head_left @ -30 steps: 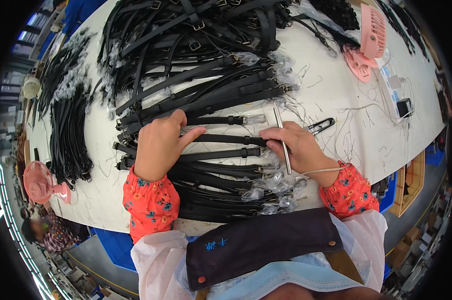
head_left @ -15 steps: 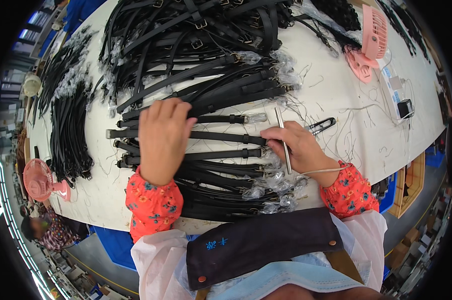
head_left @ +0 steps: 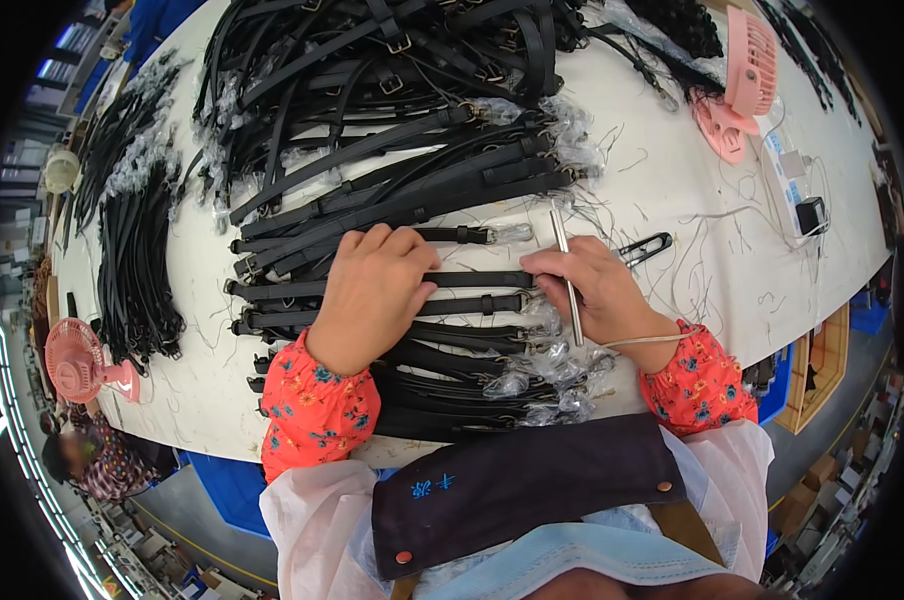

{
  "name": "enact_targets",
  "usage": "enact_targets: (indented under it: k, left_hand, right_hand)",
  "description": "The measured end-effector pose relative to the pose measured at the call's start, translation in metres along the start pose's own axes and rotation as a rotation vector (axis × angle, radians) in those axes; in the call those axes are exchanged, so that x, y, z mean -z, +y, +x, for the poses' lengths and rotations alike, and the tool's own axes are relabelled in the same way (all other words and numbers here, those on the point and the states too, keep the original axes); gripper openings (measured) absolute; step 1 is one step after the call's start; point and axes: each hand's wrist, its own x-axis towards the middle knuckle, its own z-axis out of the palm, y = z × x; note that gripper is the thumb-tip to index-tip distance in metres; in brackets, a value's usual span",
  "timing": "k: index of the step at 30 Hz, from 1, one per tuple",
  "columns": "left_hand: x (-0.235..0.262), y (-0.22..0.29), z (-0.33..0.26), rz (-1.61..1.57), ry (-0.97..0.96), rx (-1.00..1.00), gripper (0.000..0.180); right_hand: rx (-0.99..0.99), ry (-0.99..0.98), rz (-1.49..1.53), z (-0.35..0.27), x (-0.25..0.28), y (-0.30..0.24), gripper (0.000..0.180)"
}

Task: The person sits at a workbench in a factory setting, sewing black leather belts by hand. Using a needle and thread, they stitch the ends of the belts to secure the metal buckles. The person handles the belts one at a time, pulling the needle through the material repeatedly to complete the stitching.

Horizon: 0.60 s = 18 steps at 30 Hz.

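Note:
A black belt stretches between my hands above a row of similar belts. My right hand pinches its right end between thumb and forefinger. A slim silver metal rod stands across the same hand, tucked among its fingers. My left hand is closed, fingers curled down over the belt's left part, which it hides. Just above lies another belt with a clear plastic-wrapped end. Below are more belts, several with plastic-wrapped buckles at the right.
A tangled heap of black belts covers the far table. Bundled straps lie at left beside a pink fan. Another pink fan, a power strip and black-handled snips are at right. Loose threads litter the white tabletop.
My left hand has slid right and slightly down along the belt, and the belt's left end no longer shows at the far left. My right hand has stayed in place.

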Motion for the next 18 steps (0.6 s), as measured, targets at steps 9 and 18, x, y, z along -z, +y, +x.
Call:
enact_targets:
  k: [9, 18]
  left_hand:
    - [-0.045, 0.029, 0.019, -0.543, 0.074, -0.043, 0.034]
    - [-0.059, 0.03, 0.022, -0.388, 0.209, -0.134, 0.022]
  right_hand:
    - [-0.199, 0.129, 0.466, -0.002, 0.007, -0.007, 0.042]
    - [-0.406, 0.138, 0.929, -0.004, 0.009, -0.006, 0.051]
